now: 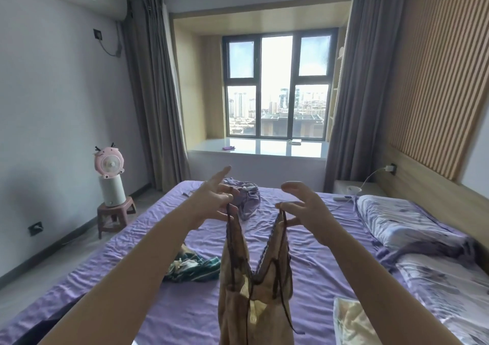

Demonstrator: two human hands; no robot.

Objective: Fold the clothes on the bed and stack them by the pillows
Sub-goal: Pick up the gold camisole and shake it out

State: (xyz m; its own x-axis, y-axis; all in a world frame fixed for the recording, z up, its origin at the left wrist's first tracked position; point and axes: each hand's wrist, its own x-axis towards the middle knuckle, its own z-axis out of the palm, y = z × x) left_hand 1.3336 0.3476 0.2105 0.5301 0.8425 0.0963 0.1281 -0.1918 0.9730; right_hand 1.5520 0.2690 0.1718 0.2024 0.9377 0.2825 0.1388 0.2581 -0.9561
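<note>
Above bed (185, 305), thin-strapped tan camisole (254, 278), perhaps satin

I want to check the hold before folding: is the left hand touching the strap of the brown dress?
Touching. The head view shows the left hand pinching one dark strap of the brown dress between its fingertips, with the dress hanging below.
</note>
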